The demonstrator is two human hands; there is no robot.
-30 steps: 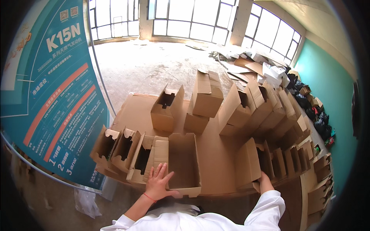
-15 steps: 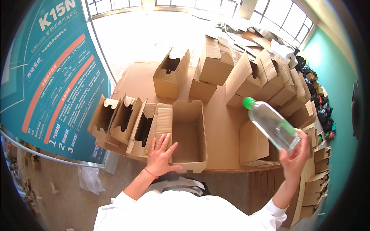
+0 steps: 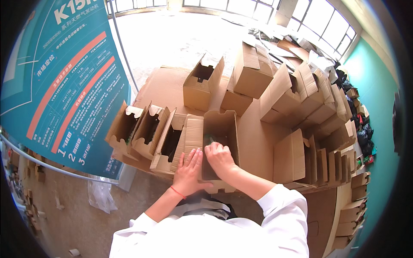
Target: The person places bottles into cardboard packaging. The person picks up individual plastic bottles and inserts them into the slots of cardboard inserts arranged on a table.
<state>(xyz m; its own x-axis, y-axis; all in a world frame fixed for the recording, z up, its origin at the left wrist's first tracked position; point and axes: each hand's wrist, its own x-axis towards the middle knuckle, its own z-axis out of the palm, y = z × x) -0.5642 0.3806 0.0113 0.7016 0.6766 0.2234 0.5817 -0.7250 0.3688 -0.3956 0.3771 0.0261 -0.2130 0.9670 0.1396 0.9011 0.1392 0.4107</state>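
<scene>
An open cardboard box [image 3: 226, 124] stands close in front of me, its top facing up. My left hand [image 3: 189, 172] lies with outstretched fingers on the box's left flap [image 3: 194, 131], thumb toward the near edge. Inside the opening, my right hand [image 3: 220, 160] has its fingers curled together around the see-through plastic bottle [image 3: 208, 140]. Only a small piece of the bottle shows beyond the fingers; its green cap is hidden.
Several open boxes [image 3: 150, 129] stand in a row to the left. More cartons [image 3: 279, 92] crowd the table's right side, and two groups sit farther back. A tall blue banner [image 3: 73, 86] rises at left. Cardboard scraps [image 3: 292, 49] pile up behind.
My right hand has swung left from the table's right side into the open box, carrying the bottle down. The left hand stays on the flap. The view has shifted slightly.
</scene>
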